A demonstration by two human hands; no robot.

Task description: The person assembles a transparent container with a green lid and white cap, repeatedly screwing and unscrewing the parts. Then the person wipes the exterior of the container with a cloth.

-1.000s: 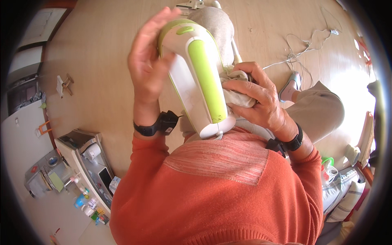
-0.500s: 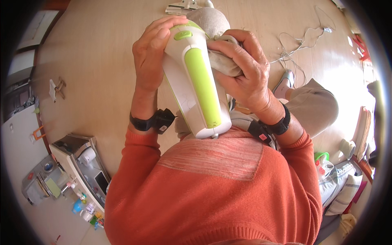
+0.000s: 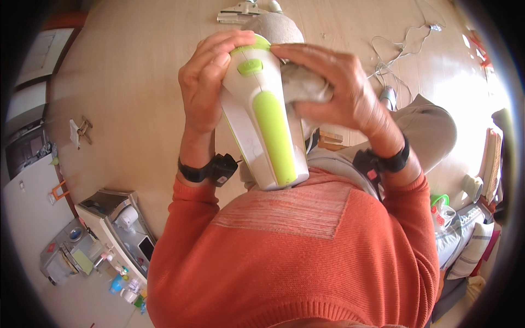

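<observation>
A white and lime-green handheld vacuum cleaner (image 3: pixel 273 134) lies lengthwise before my chest, its near end by my sweater. My left hand (image 3: pixel 205 79) is closed around the left side of its far end, fingers over the green cap. At the right side, my right hand (image 3: pixel 342 87) has its fingertips on the cap's edge, with a greyish cloth (image 3: pixel 306 86) between fingers and thumb. The cloth is blurred and partly hidden by the fingers. A green button (image 3: pixel 250 66) faces up near the far end, and no finger covers it.
A floor nozzle (image 3: pixel 239 12) rests on the wooden floor beyond my knee. White cable (image 3: pixel 385 65) lies in loops at the far right. A low cabinet (image 3: pixel 117 210) with items on top stands at left; cushions (image 3: pixel 470 251) are at lower right.
My right fingers have stretched from a bunched grip on the cloth to the cap's edge, and the hand has shifted slightly right. The vacuum cleaner has turned a little.
</observation>
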